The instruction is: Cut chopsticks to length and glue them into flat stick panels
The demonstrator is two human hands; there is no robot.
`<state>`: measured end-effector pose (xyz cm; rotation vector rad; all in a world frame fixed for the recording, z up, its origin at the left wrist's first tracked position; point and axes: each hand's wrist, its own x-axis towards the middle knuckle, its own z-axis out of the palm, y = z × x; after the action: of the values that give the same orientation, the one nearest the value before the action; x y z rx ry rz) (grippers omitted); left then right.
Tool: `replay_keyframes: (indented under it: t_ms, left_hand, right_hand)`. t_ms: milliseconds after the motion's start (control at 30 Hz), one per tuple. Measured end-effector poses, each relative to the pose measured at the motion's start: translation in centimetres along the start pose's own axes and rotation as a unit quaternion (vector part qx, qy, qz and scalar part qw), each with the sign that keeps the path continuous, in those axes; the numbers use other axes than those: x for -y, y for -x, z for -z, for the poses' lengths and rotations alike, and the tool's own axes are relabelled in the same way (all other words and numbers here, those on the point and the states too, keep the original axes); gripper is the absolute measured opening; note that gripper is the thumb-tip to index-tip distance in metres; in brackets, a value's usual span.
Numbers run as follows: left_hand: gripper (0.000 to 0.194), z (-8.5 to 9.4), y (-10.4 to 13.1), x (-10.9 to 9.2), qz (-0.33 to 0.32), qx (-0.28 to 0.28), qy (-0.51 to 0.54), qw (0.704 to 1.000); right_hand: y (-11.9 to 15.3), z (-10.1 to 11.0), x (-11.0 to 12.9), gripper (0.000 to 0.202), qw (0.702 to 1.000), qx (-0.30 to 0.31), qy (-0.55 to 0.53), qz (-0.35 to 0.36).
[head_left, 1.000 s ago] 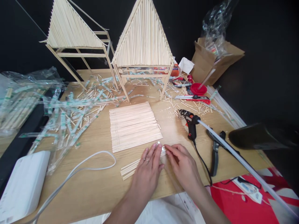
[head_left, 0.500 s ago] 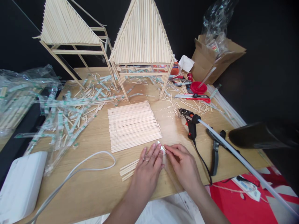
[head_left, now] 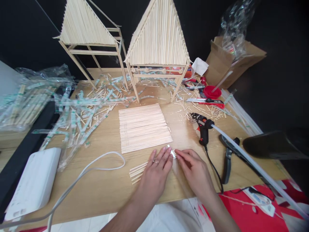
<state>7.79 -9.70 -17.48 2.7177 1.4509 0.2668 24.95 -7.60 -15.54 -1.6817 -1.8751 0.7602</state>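
Note:
My left hand lies flat with its fingers stretched over a small bundle of thin wooden sticks, pressing them to the table. The sticks' left ends fan out past the palm. Beyond the left fingertips a small white piece lies across the sticks near their right ends. My right hand has thumb and forefinger pinched at those stick ends; the fingers partly hide the contact. Just beyond both hands lies a flat panel of sticks set side by side.
Two stick-built house models stand at the back among wrappers and cut scraps. To the right are a glue gun with a long glue stick, black-handled cutters, a utility knife and a cardboard box. A white power bank with a cable lies left.
The view has swung left, so everything sits farther right in the picture. Both hands keep nearly the same pose at the sticks, and the panel lies where it was.

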Motion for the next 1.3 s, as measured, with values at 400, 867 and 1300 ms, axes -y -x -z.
replay_keyframes:
  t_ms: [400, 867, 1300]
  left_hand:
    - [0.048, 0.3, 0.0, 0.2, 0.002, 0.001, 0.033, 0.999]
    - [0.053, 2.1, 2.3, 0.5, 0.114, -0.036, 0.226, 0.967]
    - [0.05, 4.3, 9.6, -3.9, 0.469, -0.273, 0.629, 0.556]
  right_hand:
    - [0.3, 1.5, 0.7, 0.025, 0.994, 0.02, 0.066, 0.087]
    - [1.2, -0.5, 0.2, 0.026, 0.961, -0.001, 0.187, 0.203]
    - [1.2, -0.8, -0.4, 0.029, 0.955, -0.015, 0.195, 0.221]
